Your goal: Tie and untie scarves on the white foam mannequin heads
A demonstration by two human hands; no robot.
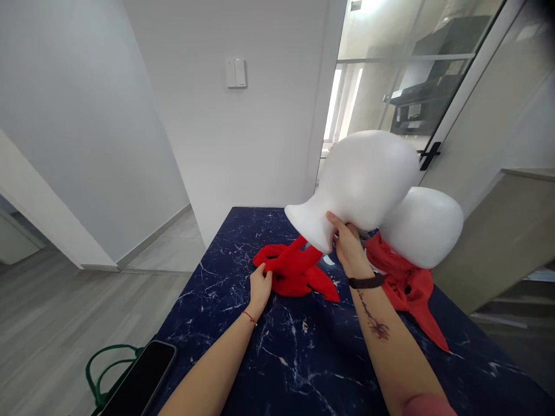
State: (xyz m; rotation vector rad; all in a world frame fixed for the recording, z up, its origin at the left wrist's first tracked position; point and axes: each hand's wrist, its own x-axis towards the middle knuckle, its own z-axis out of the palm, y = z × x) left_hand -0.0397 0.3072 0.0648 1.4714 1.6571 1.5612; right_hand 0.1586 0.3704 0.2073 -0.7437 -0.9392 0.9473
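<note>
My right hand (350, 247) grips the neck of a smooth white mannequin head (368, 173). The head is tilted on its side above the table, its flared base pointing left. My left hand (261, 287) pinches the left edge of a bunched red scarf (295, 271) on the table, below the tilted base. Part of this cloth rises to the base's underside; whether it is attached there I cannot tell. Behind my right wrist is a second white mannequin head (427, 225) with a red scarf (401, 283) around its neck, one end trailing over the table.
A dark blue marble-patterned table (295, 358) lies in front of me. At its left edge are a black phone (141, 378) and green looped handles (102, 370). A wall with a light switch (236, 73) stands behind, and a glass door with a black handle (430, 155) is at the right.
</note>
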